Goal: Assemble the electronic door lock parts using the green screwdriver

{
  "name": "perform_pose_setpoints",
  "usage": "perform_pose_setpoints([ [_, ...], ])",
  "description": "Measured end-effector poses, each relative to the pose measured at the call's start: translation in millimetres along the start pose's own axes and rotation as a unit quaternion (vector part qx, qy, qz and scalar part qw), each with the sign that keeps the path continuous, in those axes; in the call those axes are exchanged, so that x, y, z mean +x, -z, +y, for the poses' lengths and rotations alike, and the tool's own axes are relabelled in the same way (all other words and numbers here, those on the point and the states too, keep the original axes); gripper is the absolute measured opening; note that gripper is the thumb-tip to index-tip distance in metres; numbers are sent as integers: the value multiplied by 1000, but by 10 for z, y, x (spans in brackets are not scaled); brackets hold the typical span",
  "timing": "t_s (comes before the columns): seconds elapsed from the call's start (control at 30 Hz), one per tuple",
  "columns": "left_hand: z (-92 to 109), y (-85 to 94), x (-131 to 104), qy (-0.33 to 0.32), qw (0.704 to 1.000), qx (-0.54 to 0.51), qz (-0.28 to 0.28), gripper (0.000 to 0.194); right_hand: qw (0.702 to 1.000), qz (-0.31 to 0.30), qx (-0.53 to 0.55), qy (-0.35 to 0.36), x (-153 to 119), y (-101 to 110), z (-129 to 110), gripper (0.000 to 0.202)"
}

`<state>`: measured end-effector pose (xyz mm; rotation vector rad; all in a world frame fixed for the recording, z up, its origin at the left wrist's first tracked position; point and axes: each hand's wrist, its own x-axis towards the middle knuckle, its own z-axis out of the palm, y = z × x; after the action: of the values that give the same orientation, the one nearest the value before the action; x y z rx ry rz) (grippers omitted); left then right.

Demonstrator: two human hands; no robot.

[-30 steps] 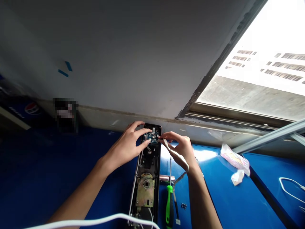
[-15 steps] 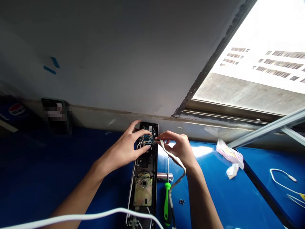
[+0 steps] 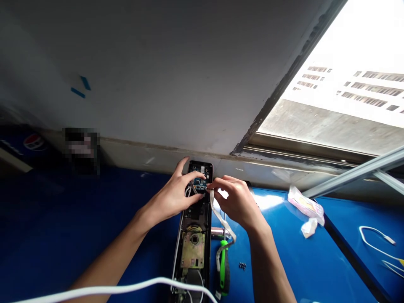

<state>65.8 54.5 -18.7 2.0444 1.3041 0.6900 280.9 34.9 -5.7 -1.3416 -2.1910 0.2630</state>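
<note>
My hands: left (image 3: pixel 172 191), fingers spread at the blue circuit board (image 3: pixel 200 184) in the black housing's top end; right (image 3: pixel 236 195), pinching the wrapped cable (image 3: pixel 217 210) at its edge, where a sideways tug could strain the connection.

On the dark blue, shiny package (image 3: pixel 15 135) at the far left, a round red, white and blue emblem (image 3: pixel 34 142) shows: the Pepsi logo. Slanted white lettering (image 3: pixel 11 148) beside it on the same package is too blurred to read for certain. The pink-and-white, crinkled plastic packet (image 3: pixel 305 205) on the right bears printing too small to make out. Any markings on the small blue circuit board (image 3: pixel 200 184) are likewise too small to read.
</note>
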Motion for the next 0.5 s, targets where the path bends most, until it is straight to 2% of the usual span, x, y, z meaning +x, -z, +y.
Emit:
perform_pose_setpoints([
  [0.2, -51, -32, 18, -12, 999, -10, 37, 45, 999, -25, -13, -42, 14, -32, -58, 22],
  [0.5, -43, -41, 51, -23, 997, -30, 71, 61, 997, -14, 15, -69, 37, -94, -33, 19],
])
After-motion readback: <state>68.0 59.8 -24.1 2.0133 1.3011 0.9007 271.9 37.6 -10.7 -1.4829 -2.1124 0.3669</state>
